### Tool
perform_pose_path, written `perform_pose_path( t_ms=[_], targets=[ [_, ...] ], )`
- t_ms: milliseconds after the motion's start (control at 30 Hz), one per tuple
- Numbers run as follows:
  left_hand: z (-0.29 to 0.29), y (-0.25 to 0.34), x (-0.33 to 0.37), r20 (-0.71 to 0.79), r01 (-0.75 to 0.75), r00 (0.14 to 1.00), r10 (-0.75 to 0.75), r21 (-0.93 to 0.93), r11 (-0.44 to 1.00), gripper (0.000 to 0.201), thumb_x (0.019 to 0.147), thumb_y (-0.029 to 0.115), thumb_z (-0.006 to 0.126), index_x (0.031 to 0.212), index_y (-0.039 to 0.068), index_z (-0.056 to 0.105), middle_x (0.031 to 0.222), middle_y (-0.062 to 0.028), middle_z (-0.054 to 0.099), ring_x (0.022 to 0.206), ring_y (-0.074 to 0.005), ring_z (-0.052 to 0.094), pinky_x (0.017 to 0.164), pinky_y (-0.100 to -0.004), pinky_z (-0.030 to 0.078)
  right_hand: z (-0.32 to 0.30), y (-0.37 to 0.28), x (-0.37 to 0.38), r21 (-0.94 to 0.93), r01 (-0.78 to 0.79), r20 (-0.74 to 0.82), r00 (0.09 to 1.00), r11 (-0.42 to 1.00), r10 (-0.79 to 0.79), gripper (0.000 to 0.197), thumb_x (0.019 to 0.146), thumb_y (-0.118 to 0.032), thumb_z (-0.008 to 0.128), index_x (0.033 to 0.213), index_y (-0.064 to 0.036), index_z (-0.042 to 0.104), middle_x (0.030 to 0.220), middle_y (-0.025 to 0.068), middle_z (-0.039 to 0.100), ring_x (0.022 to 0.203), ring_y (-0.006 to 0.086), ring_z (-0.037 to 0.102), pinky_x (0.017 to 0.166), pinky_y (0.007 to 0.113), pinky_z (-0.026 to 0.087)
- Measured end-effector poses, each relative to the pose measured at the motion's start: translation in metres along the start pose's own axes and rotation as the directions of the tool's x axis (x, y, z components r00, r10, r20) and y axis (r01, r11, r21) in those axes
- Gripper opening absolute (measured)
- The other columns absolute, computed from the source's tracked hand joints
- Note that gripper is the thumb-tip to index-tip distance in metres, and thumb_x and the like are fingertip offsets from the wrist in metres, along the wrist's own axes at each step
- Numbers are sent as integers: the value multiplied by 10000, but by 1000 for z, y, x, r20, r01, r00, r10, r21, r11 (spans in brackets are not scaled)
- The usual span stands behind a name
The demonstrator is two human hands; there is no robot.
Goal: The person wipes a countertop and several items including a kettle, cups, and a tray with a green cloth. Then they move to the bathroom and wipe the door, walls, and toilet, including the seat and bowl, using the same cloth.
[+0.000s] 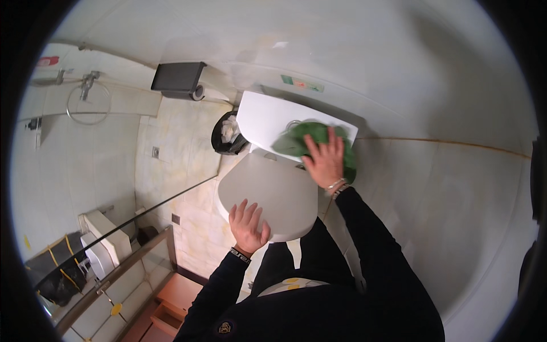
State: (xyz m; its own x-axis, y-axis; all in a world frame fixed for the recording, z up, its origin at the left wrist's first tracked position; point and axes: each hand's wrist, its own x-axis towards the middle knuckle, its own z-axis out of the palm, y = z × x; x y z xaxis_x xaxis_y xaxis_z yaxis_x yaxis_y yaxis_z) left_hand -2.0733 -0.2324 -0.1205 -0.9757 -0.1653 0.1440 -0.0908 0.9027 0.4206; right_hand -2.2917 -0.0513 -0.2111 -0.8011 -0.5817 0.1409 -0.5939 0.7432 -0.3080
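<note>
A green cloth (298,141) lies bunched on the white toilet tank lid (259,117) and hangs over its right edge. My right hand (326,159) holds it pressed against the tank top, with the fingers spread over the cloth. The cloth's edges are blurred. A round flush button shows partly from behind the cloth. My left hand (249,226) rests on the front left part of the lowered toilet lid (273,191), its fingers apart and nothing in it.
Left of the tank stands a waste bin (219,142) lined with a black bag, with crumpled paper inside. A dark paper holder (178,78) is on the wall. A glass panel edge (154,208) crosses the left side. Orange-brown drawers (171,313) stand at lower left.
</note>
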Motion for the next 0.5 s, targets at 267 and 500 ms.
perform_pose_path(
  t_ms=[267,500],
  targets=[
    [-1,-2,-7,-22,6,1000,-7,-25,1000,340,719,208,616,1004,35,682,1091,-142,662,1153,-385,567,1007,-543,362,34,-22,87,85,-197,-61,977,977,202,509,938,-312,522,1377,-59,477,1242,141,571,1249,365,457,1140,547,200],
    [1,-3,-10,10,13,1000,-12,-57,998,399,701,270,679,1033,49,669,1140,-132,639,1180,-386,542,1014,-561,346,50,-86,100,238,379,-90,925,894,-368,319,905,-157,553,1206,-71,616,1107,91,629,1162,327,521,1101,441,328]
  ],
)
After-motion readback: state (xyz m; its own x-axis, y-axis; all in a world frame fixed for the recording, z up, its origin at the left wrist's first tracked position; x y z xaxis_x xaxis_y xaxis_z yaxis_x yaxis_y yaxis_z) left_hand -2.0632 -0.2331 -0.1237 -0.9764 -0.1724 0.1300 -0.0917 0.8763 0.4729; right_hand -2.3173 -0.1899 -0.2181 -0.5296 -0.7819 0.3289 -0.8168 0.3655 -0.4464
